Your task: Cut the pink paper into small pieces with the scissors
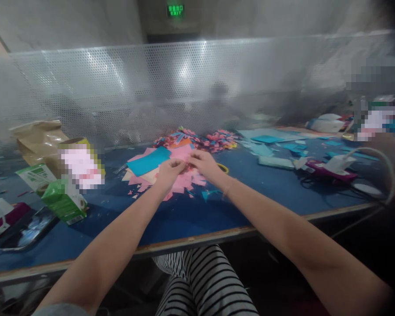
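Hands [205,165] close together, pink paper [183,181] beneath

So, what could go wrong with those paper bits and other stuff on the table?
The loose pink paper under the left hand and right hand might scatter if brushed. The green carton beside the left forearm could get knocked over. The white cable near the table's front edge might snag.
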Demonstrator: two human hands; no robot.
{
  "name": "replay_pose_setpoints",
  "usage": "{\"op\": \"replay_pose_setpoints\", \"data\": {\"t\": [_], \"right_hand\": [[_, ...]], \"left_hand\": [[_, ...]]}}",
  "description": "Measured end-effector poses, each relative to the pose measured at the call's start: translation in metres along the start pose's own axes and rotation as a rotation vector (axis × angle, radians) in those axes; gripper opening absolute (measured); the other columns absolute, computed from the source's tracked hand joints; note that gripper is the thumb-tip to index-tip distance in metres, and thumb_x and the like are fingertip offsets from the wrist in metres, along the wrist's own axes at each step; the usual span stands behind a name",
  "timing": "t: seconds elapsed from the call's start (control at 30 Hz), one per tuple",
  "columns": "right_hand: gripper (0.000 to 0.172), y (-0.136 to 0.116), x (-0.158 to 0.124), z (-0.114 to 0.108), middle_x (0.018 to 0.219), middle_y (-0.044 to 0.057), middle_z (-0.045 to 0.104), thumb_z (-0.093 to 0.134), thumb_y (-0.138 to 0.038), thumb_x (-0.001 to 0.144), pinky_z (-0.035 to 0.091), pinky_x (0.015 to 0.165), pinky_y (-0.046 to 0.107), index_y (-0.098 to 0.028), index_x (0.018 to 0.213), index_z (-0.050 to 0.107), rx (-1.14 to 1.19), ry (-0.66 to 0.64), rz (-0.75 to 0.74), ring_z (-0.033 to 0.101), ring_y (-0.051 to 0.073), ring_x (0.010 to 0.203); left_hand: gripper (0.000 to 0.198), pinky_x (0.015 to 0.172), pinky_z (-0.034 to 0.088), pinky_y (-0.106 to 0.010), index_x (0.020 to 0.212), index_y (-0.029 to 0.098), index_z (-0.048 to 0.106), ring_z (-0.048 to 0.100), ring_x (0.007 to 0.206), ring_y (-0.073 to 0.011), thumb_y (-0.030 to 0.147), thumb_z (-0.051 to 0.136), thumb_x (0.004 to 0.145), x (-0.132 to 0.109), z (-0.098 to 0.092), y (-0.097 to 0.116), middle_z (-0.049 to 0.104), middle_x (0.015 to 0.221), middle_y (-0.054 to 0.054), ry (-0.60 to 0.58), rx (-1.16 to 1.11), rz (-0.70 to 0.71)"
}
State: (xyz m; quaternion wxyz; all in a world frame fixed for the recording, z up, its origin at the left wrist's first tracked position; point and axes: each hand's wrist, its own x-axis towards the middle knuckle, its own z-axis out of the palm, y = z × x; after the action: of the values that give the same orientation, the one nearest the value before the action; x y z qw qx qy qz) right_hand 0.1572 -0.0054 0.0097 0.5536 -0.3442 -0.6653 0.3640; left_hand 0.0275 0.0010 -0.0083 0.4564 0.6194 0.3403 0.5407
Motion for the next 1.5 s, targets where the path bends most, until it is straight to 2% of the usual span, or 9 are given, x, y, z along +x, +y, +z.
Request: {"op": "replay_pose_setpoints", "data": {"t": [0.23,0.47,0.6,0.73,0.87,1.03,1.1,1.3,1.5], "right_hand": [[0.019,-0.003,-0.001,-0.003,0.053,-0.002,0.049,0.050,-0.031,0.066,0.039,0.051,0.021,-0.015,0.056,0.048,-0.159,-0.010,-0.049,0.045,0.008,0.051],[0.017,-0.004,-0.002,-0.004,0.052,-0.002,0.049,0.050,-0.028,0.065,0.039,0.052,0.021,-0.014,0.055,0.050,-0.164,-0.014,-0.070,0.046,0.008,0.051],[0.021,0.007,0.004,-0.006,0.051,-0.003,0.046,0.052,-0.032,0.064,0.042,0.054,0.022,-0.015,0.054,0.047,0.033,-0.034,-0.027,0.046,0.007,0.050],[0.027,0.017,0.011,-0.009,0.056,-0.002,0.048,0.047,-0.042,0.066,0.044,0.056,0.025,-0.016,0.057,0.045,0.275,0.004,0.127,0.050,0.009,0.053],[0.024,0.008,0.007,-0.010,0.058,-0.001,0.051,0.054,-0.038,0.062,0.043,0.056,0.023,-0.015,0.061,0.049,0.049,-0.041,0.055,0.050,0.009,0.054],[0.019,-0.008,0.000,-0.009,0.049,-0.002,0.047,0.053,-0.030,0.065,0.040,0.053,0.022,-0.015,0.053,0.048,-0.194,-0.002,-0.037,0.047,0.008,0.049],[0.020,-0.010,-0.001,-0.009,0.048,-0.002,0.046,0.053,-0.030,0.065,0.040,0.052,0.022,-0.015,0.052,0.048,-0.227,-0.004,-0.046,0.046,0.008,0.048],[0.012,-0.010,0.002,-0.011,0.060,-0.001,0.054,0.052,-0.027,0.066,0.041,0.059,0.023,-0.015,0.062,0.054,-0.211,-0.029,-0.103,0.050,0.009,0.059],[0.012,-0.007,0.002,-0.015,0.078,0.002,0.058,0.053,-0.025,0.067,0.042,0.068,0.025,-0.017,0.075,0.056,-0.244,-0.038,-0.193,0.052,0.011,0.071]], "left_hand": [[0.020,0.053,0.038,-0.022,0.059,0.013,0.057,0.050,0.050,-0.0079,0.033,0.062,0.057,-0.003,0.001,0.003,0.056,0.054,0.000,-0.022,-0.025,-0.026],[0.019,0.054,0.039,-0.022,0.058,0.013,0.057,0.051,0.051,-0.0085,0.030,0.062,0.057,-0.003,0.004,0.004,0.056,0.054,-0.001,-0.040,-0.042,-0.061],[0.016,0.052,0.039,-0.022,0.058,0.013,0.057,0.050,0.050,-0.0085,0.029,0.060,0.058,-0.004,0.003,0.004,0.055,0.053,-0.001,-0.021,-0.023,-0.039],[0.015,0.054,0.039,-0.022,0.057,0.013,0.057,0.050,0.051,-0.0082,0.028,0.059,0.058,-0.003,0.003,0.005,0.056,0.054,-0.001,0.004,-0.053,-0.055],[0.015,0.056,0.040,-0.022,0.057,0.013,0.057,0.051,0.052,-0.0081,0.028,0.060,0.057,-0.003,0.003,0.004,0.057,0.056,-0.001,0.019,-0.075,-0.054],[0.017,0.056,0.041,-0.023,0.058,0.013,0.057,0.052,0.052,-0.0087,0.029,0.062,0.057,-0.004,0.004,0.005,0.057,0.055,-0.001,0.008,-0.060,-0.042],[0.017,0.058,0.042,-0.023,0.059,0.012,0.057,0.053,0.053,-0.0088,0.028,0.064,0.056,-0.004,0.004,0.008,0.059,0.057,-0.002,-0.004,-0.135,-0.089],[0.013,0.062,0.045,-0.022,0.061,0.013,0.057,0.057,0.060,-0.0102,0.025,0.060,0.063,-0.003,0.002,0.015,0.062,0.063,-0.006,-0.046,-0.444,-0.414],[0.005,0.061,0.045,-0.016,0.063,0.013,0.059,0.055,0.059,-0.0051,0.012,0.063,0.059,0.000,-0.002,0.014,0.059,0.062,-0.001,-0.025,-0.507,-0.343]]}}
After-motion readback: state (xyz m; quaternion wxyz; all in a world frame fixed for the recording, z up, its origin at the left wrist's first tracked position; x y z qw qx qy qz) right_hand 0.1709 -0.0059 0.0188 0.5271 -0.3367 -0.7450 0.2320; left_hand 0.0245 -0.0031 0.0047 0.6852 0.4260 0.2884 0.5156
